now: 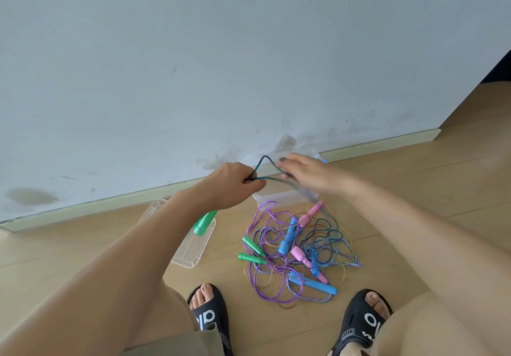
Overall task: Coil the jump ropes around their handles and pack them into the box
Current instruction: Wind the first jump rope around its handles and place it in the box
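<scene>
My left hand (231,185) is closed around a green jump-rope handle (204,223) that sticks out below the fist, and it pinches the dark teal rope (264,159). My right hand (307,173) grips the same rope a little to the right, blurred by motion, so the rope forms a loop between the hands. The rope trails down to a tangled pile of jump ropes (293,250) on the floor, with green, blue and pink handles. A clear plastic box (276,196) stands behind the pile, partly hidden by my hands.
A clear box lid (190,248) lies on the wooden floor left of the pile. The wall and baseboard (110,203) run just behind the box. My feet in black sandals (210,314) sit either side of the pile's near edge.
</scene>
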